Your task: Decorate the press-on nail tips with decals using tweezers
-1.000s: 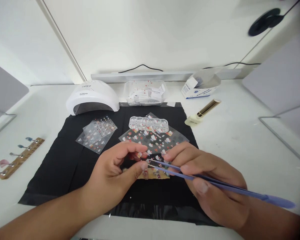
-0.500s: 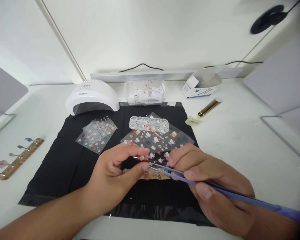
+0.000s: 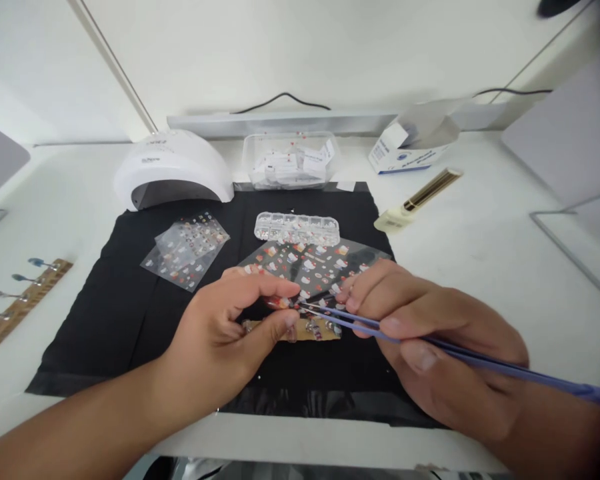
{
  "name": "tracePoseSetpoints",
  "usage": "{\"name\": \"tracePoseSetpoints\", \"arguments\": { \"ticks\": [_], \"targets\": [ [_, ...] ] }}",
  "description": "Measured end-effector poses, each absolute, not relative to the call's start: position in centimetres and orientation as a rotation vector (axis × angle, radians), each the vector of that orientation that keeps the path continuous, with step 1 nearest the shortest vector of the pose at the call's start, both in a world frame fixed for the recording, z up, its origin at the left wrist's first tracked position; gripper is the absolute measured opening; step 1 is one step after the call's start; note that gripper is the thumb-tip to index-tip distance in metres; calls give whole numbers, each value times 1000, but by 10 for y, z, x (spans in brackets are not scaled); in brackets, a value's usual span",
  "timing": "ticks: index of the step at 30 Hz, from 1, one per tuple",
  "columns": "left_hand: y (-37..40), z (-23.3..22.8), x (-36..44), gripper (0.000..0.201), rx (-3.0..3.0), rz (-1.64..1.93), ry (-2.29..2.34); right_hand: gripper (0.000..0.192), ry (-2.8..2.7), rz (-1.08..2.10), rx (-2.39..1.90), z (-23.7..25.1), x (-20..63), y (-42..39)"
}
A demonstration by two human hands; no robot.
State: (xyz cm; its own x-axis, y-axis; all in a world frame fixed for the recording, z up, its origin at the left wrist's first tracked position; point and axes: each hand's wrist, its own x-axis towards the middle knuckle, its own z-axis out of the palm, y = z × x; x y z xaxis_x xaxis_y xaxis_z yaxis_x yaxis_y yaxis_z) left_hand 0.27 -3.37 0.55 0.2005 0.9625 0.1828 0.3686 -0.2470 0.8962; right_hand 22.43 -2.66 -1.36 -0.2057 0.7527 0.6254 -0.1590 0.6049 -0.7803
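Observation:
My right hand (image 3: 445, 340) is closed around blue-purple tweezers (image 3: 380, 330), gripping them between thumb and fingers. The thin metal tips reach to the fingertips of my left hand (image 3: 240, 320). There, thumb and index finger are curled around a small glossy red-and-white press-on nail (image 3: 279, 303), partly hidden by the fingers. Whether the tips grip something tiny cannot be made out. Just beneath lies a wooden strip (image 3: 305, 331) bearing several decorated nails. Beyond the hands is a clear sticker sheet (image 3: 310, 260) with small cat-face and red designs.
A clear rhinestone case (image 3: 297, 229) borders the sheet. More sticker sheets (image 3: 185, 250) lie left on the black mat (image 3: 110, 307). Around it are a white nail lamp (image 3: 175, 170), a plastic tub (image 3: 290, 160), a wipes box (image 3: 413, 143), a gold-capped bottle (image 3: 417, 200) and a nail stand (image 3: 27, 303).
The view has tilted down and shifted slightly, so the table appears higher. Both hands keep their holds, and the tweezer tips stay by the left fingertips.

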Motion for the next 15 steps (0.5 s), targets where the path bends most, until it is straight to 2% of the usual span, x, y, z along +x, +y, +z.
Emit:
{"name": "tracePoseSetpoints", "arguments": {
  "ticks": [8,15],
  "targets": [
    [-33,10,3,16,2036,1063,1268,25,-1583,989,-499,-11,226,-29],
    [-34,13,2,25,2074,1055,1229,21,-1604,889,-530,-11,226,-31]
  ]
}}
